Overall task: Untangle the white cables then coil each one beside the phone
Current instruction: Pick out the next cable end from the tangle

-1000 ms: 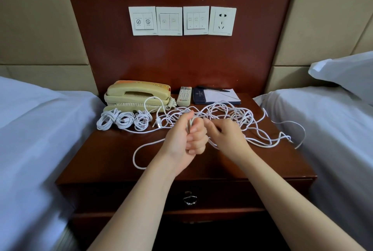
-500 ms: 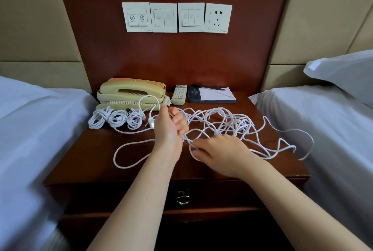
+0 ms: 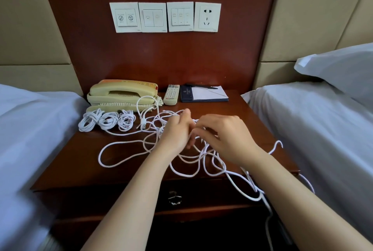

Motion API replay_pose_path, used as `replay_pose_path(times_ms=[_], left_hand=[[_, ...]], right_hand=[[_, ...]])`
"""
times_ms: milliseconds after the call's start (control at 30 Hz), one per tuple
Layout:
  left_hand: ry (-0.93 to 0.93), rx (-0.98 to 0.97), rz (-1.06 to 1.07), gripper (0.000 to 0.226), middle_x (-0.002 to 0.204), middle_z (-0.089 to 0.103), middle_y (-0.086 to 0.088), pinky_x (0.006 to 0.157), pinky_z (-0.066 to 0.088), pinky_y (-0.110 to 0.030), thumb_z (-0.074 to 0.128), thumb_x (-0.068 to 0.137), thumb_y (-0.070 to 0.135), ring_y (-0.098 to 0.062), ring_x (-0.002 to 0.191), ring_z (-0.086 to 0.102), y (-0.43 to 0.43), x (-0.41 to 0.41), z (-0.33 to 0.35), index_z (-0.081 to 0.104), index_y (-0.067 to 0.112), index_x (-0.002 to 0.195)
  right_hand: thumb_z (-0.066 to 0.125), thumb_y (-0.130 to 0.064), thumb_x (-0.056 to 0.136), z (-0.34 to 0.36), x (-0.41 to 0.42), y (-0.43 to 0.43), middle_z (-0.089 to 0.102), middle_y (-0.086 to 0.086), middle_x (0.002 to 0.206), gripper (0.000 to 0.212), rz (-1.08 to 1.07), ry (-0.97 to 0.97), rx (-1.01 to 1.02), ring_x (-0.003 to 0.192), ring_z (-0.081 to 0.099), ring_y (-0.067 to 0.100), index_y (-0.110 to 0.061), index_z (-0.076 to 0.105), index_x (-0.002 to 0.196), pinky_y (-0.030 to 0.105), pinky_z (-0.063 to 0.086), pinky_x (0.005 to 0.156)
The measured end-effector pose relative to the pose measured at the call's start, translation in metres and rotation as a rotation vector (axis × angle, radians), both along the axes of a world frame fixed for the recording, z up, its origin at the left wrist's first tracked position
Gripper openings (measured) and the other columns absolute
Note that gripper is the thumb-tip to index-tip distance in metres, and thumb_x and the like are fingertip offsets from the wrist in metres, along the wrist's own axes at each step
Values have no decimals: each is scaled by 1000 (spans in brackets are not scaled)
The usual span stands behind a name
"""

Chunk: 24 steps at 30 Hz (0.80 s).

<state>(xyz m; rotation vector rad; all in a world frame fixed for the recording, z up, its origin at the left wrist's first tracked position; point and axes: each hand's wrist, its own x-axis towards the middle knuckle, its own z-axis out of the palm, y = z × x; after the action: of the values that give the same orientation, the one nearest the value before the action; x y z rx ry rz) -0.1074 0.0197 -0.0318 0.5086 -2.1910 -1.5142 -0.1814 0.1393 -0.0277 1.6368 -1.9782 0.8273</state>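
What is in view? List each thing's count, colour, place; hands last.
coiled cables: three, white, row before phone
tangled cables: several, white, nightstand middle, trailing off front
phone: one, beige, back left
remote: one, pale, right of phone
notepad: one, white, back right
wall plates: four, white, wood panel
nightstand: one, red-brown, between beds
beds: two, white, either side
pillow: one, white, right bed
left hand: one, pinching tangle strands
right hand: one, gripping tangle strands

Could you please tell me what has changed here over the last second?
The left hand, which had lifted a strand toward the phone, has come back beside the right hand. Both pinch the tangle, which has been drawn forward so loops hang over the nightstand's front edge. The three coils and phone are unmoved.
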Motion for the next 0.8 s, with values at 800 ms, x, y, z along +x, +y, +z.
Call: replay_pose_path(times_ms=[800], left_hand=[[490, 1090, -130, 67, 36, 23, 7, 27, 17, -17, 24, 103, 34, -5, 27, 19, -35, 15, 5, 37, 19, 39]], right_hand=[[52, -26, 96, -24, -78, 40, 49, -5, 58, 35, -488, -407, 19, 54, 44, 12, -26, 42, 62, 25, 34, 53]])
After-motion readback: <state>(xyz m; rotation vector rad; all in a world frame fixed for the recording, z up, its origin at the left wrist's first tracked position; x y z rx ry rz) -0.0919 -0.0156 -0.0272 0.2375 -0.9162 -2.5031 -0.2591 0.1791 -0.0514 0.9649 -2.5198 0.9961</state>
